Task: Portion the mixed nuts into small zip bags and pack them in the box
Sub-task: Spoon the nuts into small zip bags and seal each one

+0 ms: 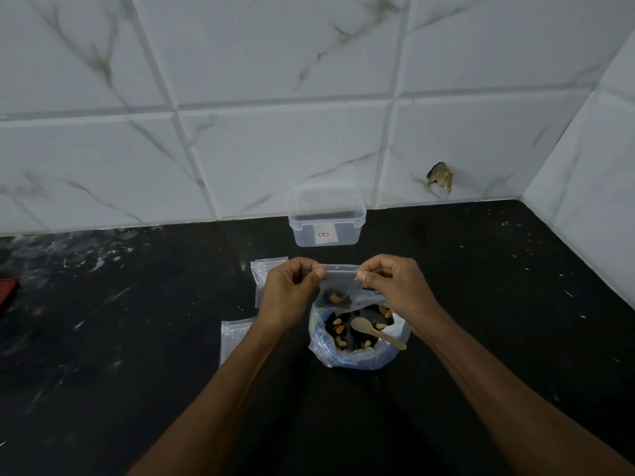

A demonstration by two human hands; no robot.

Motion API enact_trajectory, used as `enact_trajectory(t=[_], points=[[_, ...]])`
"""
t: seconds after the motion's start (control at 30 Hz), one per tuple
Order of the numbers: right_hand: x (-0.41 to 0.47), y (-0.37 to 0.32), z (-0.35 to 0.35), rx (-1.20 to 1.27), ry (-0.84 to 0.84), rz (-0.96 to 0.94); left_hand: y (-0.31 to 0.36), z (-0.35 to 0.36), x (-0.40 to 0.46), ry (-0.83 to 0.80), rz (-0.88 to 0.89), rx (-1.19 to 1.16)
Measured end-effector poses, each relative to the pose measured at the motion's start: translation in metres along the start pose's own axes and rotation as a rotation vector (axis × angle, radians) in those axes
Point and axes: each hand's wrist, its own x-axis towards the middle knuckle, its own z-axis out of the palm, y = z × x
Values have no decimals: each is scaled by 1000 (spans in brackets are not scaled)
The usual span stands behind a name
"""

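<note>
black counter [137,338] | marble-look wall tiles [275,149] (one chipped) | red object [7,292], left edge

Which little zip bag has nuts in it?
The small zip bag pinched at its top by the left hand and right hand. The zip bags lying flat on the counter look empty.

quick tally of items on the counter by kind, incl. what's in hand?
Small zip bag with nuts, pinched at its top by the left hand and right hand: 1
Piles of spare zip bags: 2
Large bag of mixed nuts: 1
Spoon: 1
Clear box: 1
Red object at left edge: 1
Total: 7
</note>
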Motion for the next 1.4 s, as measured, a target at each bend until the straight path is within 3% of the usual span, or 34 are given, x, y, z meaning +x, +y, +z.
enact_trajectory(t=[0.4,0.63,0.8,1.03,1.4], points=[[7,-5,22,29,-61,-17,-7,-18,-3,11,8,-58],[23,-18,57,189,-200,136,-32,-42,-7,-34,-163,-150],[30,-19,87,306,-191,263,-50,-50,-8,96,-234,-125],[25,7,135,-165,-153,304,-78,-60,4,221,-310,-79],[51,5,171,-263,-278,428,-106,-57,32,300,-324,361]])
